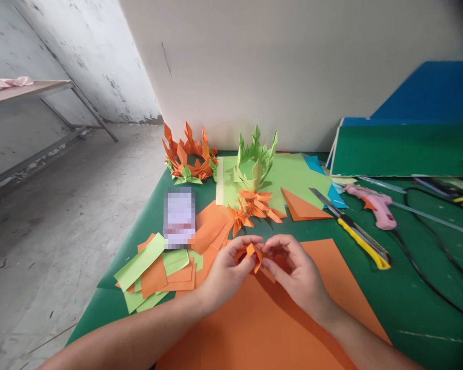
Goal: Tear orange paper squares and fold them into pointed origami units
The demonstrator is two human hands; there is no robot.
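A small folded orange paper piece point(256, 257) is pinched between my two hands, above a large orange sheet point(262, 318). My left hand point(231, 259) grips its left side with thumb and fingers. On the right side, the fingertips of my right hand point(293, 262) are closed on the same piece. Just beyond my hands lie several folded orange paper flowers point(241, 216). Behind them a light green paper crown point(255, 159) stands on a light green sheet point(293, 174). An orange paper crown with green parts point(189, 159) stands to its left.
Loose orange and green paper pieces point(142, 267) and a blurred-out phone-like object point(179, 218) lie left. Right are an orange triangle point(304, 206), yellow cutter point(360, 239), pink glue gun point(374, 203) with black cord, and a green board point(405, 149) against the wall.
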